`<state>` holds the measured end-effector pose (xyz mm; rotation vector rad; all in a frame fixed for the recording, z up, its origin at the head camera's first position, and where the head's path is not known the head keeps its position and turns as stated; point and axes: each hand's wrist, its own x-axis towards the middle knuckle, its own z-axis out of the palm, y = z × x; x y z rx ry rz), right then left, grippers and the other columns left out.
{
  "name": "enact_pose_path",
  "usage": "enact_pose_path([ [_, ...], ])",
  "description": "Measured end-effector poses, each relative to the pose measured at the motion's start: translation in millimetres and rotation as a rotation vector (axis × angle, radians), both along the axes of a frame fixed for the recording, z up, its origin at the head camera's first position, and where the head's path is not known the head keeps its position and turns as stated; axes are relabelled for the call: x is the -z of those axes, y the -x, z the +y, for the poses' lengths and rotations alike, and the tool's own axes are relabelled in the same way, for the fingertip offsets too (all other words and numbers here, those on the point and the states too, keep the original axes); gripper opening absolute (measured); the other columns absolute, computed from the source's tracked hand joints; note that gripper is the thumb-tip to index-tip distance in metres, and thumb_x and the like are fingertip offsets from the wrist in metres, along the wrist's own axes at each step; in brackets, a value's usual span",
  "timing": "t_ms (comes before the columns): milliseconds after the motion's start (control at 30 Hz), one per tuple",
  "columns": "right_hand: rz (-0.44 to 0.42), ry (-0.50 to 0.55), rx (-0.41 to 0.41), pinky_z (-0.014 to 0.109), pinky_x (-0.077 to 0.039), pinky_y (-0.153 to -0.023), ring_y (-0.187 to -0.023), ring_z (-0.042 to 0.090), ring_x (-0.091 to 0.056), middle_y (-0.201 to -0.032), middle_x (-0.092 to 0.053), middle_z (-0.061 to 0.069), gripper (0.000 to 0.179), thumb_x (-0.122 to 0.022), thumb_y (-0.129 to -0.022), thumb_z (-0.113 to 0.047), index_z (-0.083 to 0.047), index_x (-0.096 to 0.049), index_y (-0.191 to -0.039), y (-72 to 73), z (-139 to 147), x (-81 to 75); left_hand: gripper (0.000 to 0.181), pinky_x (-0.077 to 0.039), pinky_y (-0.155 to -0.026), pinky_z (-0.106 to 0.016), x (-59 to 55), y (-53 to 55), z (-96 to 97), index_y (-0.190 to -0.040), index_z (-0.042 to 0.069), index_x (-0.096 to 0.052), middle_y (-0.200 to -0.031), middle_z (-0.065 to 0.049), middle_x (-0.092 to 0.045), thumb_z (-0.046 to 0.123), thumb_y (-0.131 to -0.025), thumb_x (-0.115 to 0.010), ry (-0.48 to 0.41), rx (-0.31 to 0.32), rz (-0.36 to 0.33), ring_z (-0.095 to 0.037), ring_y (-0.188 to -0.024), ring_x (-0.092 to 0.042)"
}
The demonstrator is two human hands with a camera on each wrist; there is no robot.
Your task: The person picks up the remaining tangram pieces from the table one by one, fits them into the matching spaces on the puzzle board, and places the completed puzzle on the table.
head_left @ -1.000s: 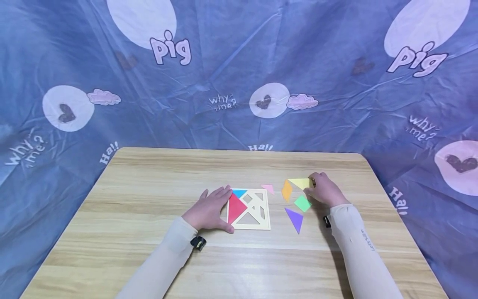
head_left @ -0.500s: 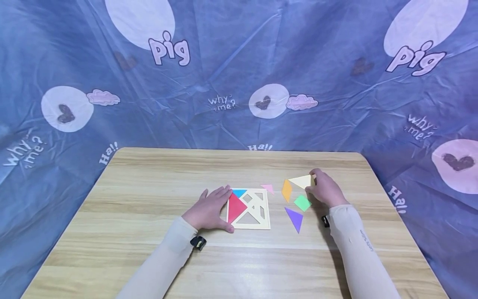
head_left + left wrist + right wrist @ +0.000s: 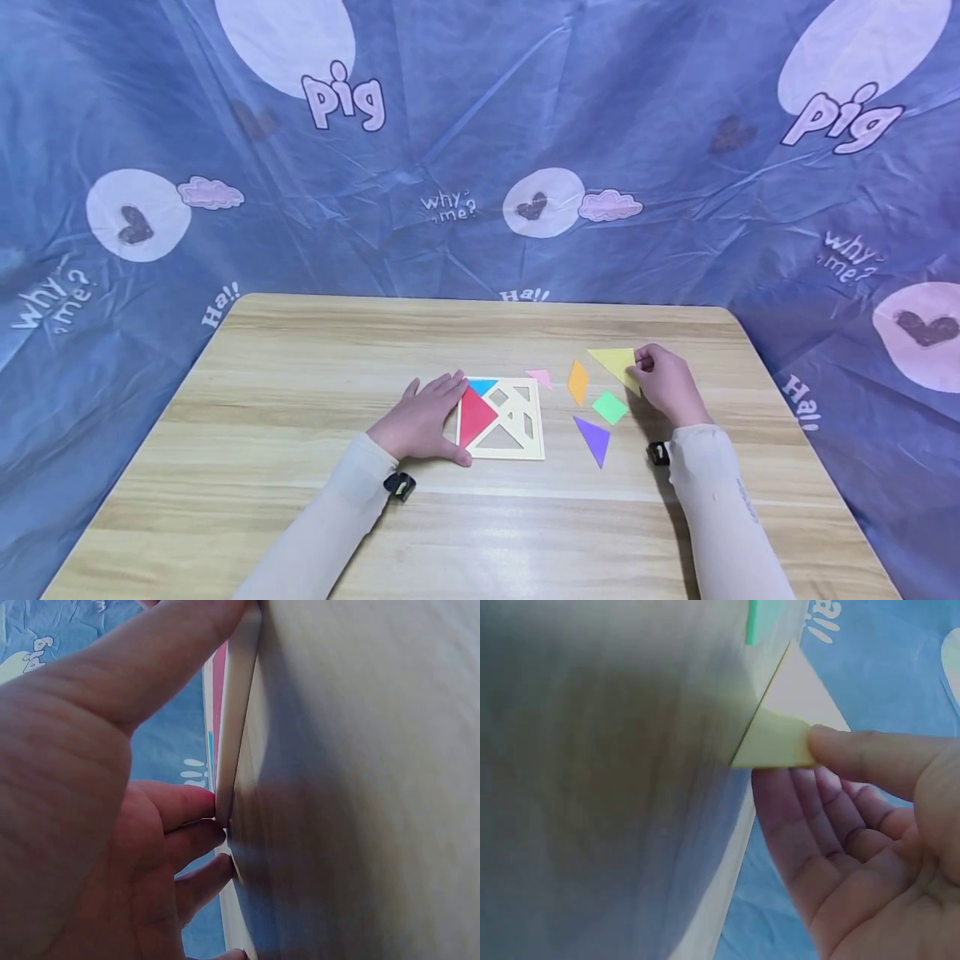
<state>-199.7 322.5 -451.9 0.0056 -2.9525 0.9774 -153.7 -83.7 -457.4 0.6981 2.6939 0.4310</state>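
My left hand (image 3: 423, 422) holds the left side of a cream tangram board (image 3: 536, 450), thumb at its near corner and fingertips at its far corner. In the left wrist view the thumb (image 3: 127, 660) and fingertips meet the board's edge (image 3: 236, 720). A red triangle (image 3: 474, 417) and a blue triangle (image 3: 480, 386) sit in the board; its other cut-outs show bare. My right hand (image 3: 667, 385) pinches a yellow triangle (image 3: 617, 362) at its right side. In the right wrist view the thumb presses on the yellow triangle's face, fingers behind it.
Between board and right hand lie a pink triangle (image 3: 540, 377), an orange parallelogram (image 3: 577, 383), a green square (image 3: 610, 407) and a purple triangle (image 3: 595, 439). The wooden table (image 3: 337, 358) ends at a blue printed cloth (image 3: 420, 125) behind and at the sides.
The right hand has shifted slightly right, turning the yellow triangle and drawing it away from the orange parallelogram. My left hand and the board have stayed in place.
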Motion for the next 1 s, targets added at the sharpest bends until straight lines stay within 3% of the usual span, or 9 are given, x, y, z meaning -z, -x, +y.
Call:
enact_pose_path([
  [167, -0.052, 0.042, 0.012, 0.035, -0.05, -0.075, -0.084, 0.024, -0.062, -0.097, -0.069, 0.014, 0.016, -0.068, -0.099, -0.014, 0.0, -0.064, -0.105, -3.2, -5, -2.0, 0.127, -0.013, -0.124, -0.064, 0.5, 0.1, 0.6, -0.164, 0.01, -0.027, -0.171, -0.003, -0.023, 0.072, -0.069, -0.083, -0.001, 0.0, 0.001, -0.025, -0.158, -0.021],
  [500, 0.063, 0.022, -0.046, 0.043, -0.051, -0.081, -0.088, 0.028, -0.065, -0.093, -0.072, 0.012, 0.012, -0.069, -0.099, -0.014, -0.002, -0.069, -0.1, -10.7, -24, -13.7, 0.127, -0.012, -0.124, -0.064, -0.7, -1.2, 0.8, -0.164, 0.009, -0.027, -0.171, -0.004, -0.022, 0.071, -0.07, -0.083, -0.006, 0.0, 0.004, -0.026, -0.158, -0.021],
  [733, 0.103, 0.045, -0.085, 0.035, -0.052, -0.076, -0.083, 0.022, -0.064, -0.089, -0.072, 0.007, 0.008, -0.074, -0.096, -0.013, -0.006, -0.073, -0.095, -15.7, -39, -17.5, 0.126, -0.012, -0.124, -0.064, -0.8, -1.6, 0.8, -0.164, 0.008, -0.027, -0.172, -0.005, -0.022, 0.071, -0.07, -0.083, -0.012, -0.004, -0.001, -0.026, -0.158, -0.02],
  [1000, 0.007, 0.127, -0.13, 0.034, -0.054, -0.077, -0.082, 0.019, -0.064, -0.091, -0.074, 0.005, 0.012, -0.075, -0.096, -0.019, -0.007, -0.075, -0.098, -20.8, -54, -25.6, 0.126, -0.011, -0.124, -0.064, -0.6, -1.8, 0.5, -0.164, 0.009, -0.026, -0.172, -0.005, -0.022, 0.072, -0.07, -0.082, -0.004, -0.004, -0.005, -0.025, -0.158, -0.02],
])
